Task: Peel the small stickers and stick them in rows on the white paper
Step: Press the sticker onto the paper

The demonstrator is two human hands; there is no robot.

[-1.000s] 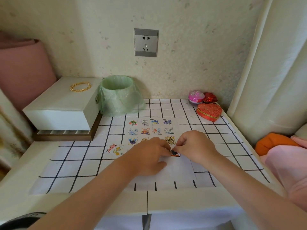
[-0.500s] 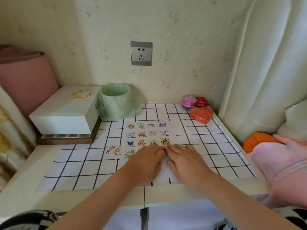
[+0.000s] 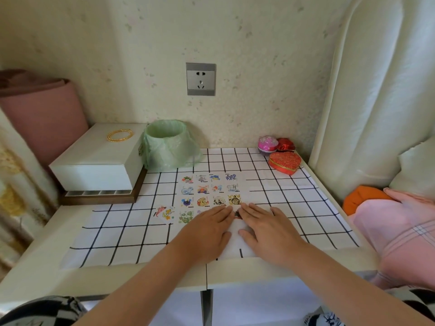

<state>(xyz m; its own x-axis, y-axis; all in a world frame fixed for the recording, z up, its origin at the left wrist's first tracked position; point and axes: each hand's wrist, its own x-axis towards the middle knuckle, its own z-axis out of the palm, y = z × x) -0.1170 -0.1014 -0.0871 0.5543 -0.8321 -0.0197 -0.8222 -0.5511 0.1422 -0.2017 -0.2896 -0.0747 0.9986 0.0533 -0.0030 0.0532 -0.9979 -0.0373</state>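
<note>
My left grip [image 3: 207, 229] and right grip [image 3: 270, 228] lie flat, palms down, straight fingers converging toward twelve o'clock.

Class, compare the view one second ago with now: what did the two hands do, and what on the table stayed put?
Both hands let go of the small dark sticker they were pinching and flattened: the left hand and right hand now press, fingers straight, on the white paper. The rows of stickers, green-lined bin and heart-shaped tin stayed put.
</note>
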